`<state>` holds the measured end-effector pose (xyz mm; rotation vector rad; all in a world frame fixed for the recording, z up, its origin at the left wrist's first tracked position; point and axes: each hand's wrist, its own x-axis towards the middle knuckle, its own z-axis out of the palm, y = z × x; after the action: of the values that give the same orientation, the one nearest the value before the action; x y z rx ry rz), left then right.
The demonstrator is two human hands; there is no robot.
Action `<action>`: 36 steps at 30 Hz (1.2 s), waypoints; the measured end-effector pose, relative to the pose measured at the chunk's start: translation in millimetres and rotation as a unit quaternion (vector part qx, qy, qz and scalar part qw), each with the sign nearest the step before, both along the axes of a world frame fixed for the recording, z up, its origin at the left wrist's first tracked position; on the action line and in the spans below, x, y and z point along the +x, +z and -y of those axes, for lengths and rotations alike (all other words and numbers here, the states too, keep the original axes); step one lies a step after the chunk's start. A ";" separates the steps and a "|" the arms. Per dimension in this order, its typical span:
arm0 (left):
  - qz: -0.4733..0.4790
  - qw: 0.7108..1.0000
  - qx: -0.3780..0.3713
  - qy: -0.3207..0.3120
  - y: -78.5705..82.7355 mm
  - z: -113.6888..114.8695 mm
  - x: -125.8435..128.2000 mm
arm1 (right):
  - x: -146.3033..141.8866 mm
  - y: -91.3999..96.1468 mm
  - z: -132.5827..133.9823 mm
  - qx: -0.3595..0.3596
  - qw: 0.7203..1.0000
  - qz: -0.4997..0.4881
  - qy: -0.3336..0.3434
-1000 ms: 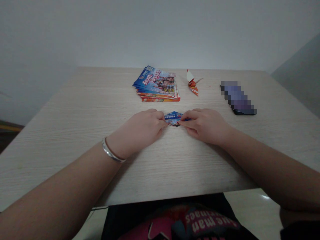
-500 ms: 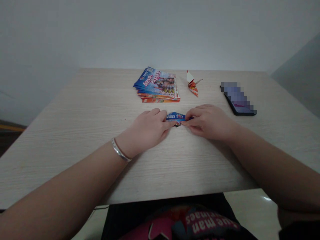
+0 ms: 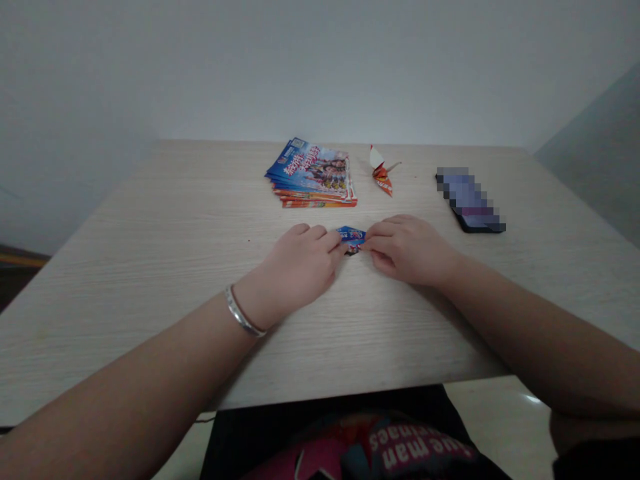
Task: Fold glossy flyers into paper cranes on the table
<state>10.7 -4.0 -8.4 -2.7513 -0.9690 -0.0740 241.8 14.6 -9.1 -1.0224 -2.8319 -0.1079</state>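
A small piece of folded blue printed paper (image 3: 353, 236) lies on the table between my two hands, its ends covered by my fingers. My left hand (image 3: 307, 267), with a silver bangle (image 3: 243, 313) at the wrist, pinches the paper's left end. At the right end, the fingertips of my right hand (image 3: 407, 250) are closed on its edge. Just beyond the hands rests a fanned stack of printed leaflets (image 3: 313, 170), blue on top and orange below. Right of the stack stands a folded paper crane (image 3: 381, 175) in orange and white.
A dark phone (image 3: 470, 200) with a blurred-out screen lies at the right of the light wood-grain table (image 3: 175, 200). The wall (image 3: 320, 67) rises behind the table's far edge. The near edge runs just in front of my lap.
My left fingers have curled back from the paper's front edge, and my right fingers have shifted slightly left. More of the paper's front shows. The whole view has moved a little.
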 end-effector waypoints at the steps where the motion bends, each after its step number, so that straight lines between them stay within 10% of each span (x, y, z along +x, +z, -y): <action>1: 0.000 1.000 -0.003 -0.002 1.2 0.0 -0.4 | -0.7 -0.1 1.5 0.005 1.000 -0.006 -0.001; 30: 0.019 0.994 -0.042 0.103 6.8 12.9 9.7 | 2.4 -2.7 -2.7 -0.048 0.994 -0.094 0.000; 36: 0.046 0.991 -0.019 0.121 -0.9 1.0 1.8 | -4.6 -8.2 -3.1 -0.064 0.982 -0.136 0.112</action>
<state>12.5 -5.1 -9.3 -2.6610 -1.3333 -0.1435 237.3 17.8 -17.3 -0.6708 -2.7019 0.2224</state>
